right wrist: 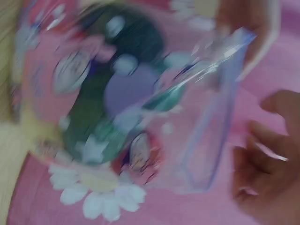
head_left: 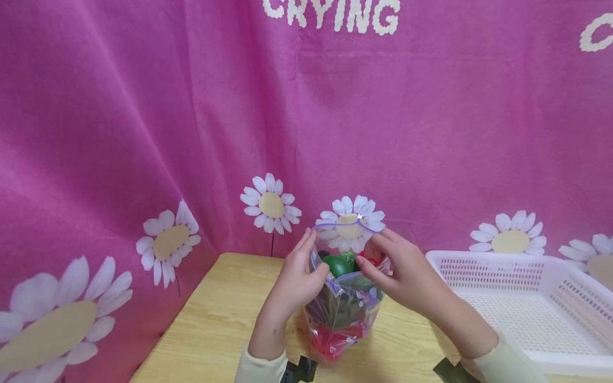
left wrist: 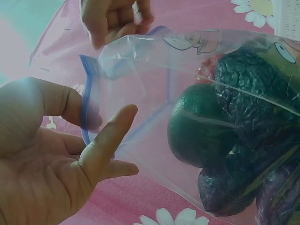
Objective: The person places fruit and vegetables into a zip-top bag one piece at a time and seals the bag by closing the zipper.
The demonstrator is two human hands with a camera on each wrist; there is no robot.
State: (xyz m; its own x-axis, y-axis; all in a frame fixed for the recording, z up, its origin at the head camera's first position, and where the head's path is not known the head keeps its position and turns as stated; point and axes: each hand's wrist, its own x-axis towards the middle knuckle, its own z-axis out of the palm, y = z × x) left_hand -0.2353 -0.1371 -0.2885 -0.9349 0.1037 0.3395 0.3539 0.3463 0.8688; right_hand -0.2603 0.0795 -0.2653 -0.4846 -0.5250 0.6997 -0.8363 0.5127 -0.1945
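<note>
A clear zip bag (head_left: 335, 314) with a purple-blue zip stands upright on the table, mouth open, holding a round green fruit-like item (head_left: 337, 265), dark green wrinkled items and something red. My left hand (head_left: 299, 274) holds the left side of its mouth. In the left wrist view, digits of the left hand (left wrist: 56, 150) lie on both sides of the zip edge. My right hand (head_left: 399, 268) is at the right side of the mouth, thumb over the opening. In the right wrist view, the right hand (right wrist: 272, 159) has loosely curled fingers apart from the zip edge; that view is blurred.
A white perforated plastic basket (head_left: 527, 348) stands to the right on the wooden table (head_left: 206, 330). Behind hangs a pink cloth (head_left: 407, 133) with white daisies and lettering. Dark wrist mounts (head_left: 305, 368) show below the forearms.
</note>
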